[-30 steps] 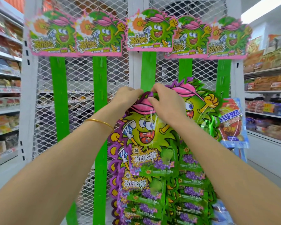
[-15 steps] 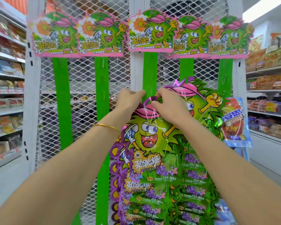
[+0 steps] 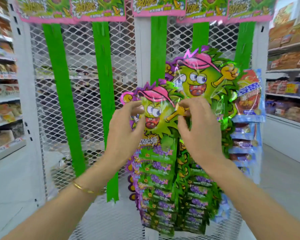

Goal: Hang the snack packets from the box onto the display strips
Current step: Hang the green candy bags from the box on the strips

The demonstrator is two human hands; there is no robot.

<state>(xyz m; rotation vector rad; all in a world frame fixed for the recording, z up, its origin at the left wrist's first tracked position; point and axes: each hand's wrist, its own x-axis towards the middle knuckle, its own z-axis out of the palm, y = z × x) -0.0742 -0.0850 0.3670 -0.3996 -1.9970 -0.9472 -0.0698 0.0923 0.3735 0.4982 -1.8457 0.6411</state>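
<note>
Blurred hands (image 3: 126, 134) hide the packets' (image 3: 156, 170) header.

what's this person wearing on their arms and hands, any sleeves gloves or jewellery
Both forearms are bare, with no sleeves in view and no gloves. The left hand has a thin gold bangle around its wrist. The right hand and its wrist show no jewellery or watch. No rings show on the fingers, though the picture is blurred.

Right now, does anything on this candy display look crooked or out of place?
Yes. The front snack packet bundle hangs tilted, overlapping the one behind it, with both hands at its header. The two left green strips hang bare, and the second one's lower end looks ragged.
</note>
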